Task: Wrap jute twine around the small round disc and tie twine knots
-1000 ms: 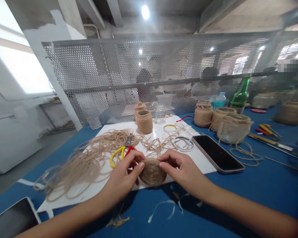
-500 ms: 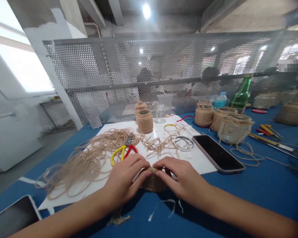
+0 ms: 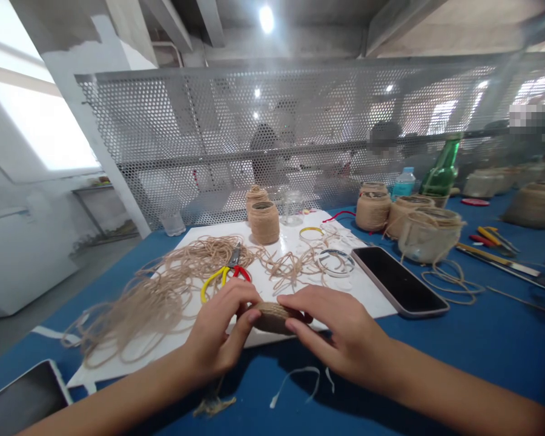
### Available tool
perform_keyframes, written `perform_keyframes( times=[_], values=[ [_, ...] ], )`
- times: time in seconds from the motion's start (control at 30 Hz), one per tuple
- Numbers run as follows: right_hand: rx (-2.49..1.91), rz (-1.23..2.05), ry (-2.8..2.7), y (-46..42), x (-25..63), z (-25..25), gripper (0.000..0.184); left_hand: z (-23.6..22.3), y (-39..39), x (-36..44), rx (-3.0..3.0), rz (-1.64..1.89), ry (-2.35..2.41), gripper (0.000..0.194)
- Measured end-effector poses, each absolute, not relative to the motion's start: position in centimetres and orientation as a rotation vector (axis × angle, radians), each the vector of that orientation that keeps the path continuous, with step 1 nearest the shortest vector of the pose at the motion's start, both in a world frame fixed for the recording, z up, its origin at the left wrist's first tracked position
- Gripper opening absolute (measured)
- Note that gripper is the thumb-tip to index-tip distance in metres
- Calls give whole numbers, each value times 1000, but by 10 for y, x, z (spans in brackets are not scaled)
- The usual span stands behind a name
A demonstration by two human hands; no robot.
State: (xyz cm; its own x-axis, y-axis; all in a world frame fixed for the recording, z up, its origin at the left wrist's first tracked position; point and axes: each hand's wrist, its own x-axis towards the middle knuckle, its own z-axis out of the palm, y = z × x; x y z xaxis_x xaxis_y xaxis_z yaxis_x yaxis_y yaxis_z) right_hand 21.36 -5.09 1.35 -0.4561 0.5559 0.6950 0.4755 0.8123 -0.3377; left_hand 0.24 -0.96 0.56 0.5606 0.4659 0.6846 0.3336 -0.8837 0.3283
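Between my two hands is a small round disc (image 3: 273, 322) with jute twine laid around its edge; it looks like a jar lid. My left hand (image 3: 224, 324) pinches its left side with thumb and fingers. On the opposite side, my right hand (image 3: 333, 321) grips it the same way, thumb at the near face. The disc is tilted above the near edge of a white sheet (image 3: 295, 290). Just beyond my left hand lie pliers-like snips (image 3: 229, 269) with one yellow and one red handle. Loose jute twine (image 3: 195, 260) is heaped behind and to the left.
Two twine-wrapped jars (image 3: 264, 224) and a glass jar (image 3: 293, 209) stand at the back. To the right are a phone (image 3: 398, 281), more wrapped jars (image 3: 429, 236) and a green bottle (image 3: 442, 166). Another device (image 3: 29, 393) lies front left. A perforated metal screen (image 3: 209, 139) borders the table.
The disc has tipped, so its twine-covered edge and flat face now show more. My hands have shifted slightly around it, the left one a little to the left.
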Motion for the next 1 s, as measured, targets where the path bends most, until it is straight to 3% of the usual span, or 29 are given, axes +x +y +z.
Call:
perform_keyframes(
  times=[0.5,0.8,1.0],
  values=[
    [-637,-233,-2092,-54,217,19,29,7,-14,4,2457,1383,662,10],
    [-650,-165,-2070,-49,217,15,31,5,-17,6,2209,1189,742,15],
    [-704,66,-2148,-45,216,13,28,16,-13,5,2553,997,785,13]
  ],
)
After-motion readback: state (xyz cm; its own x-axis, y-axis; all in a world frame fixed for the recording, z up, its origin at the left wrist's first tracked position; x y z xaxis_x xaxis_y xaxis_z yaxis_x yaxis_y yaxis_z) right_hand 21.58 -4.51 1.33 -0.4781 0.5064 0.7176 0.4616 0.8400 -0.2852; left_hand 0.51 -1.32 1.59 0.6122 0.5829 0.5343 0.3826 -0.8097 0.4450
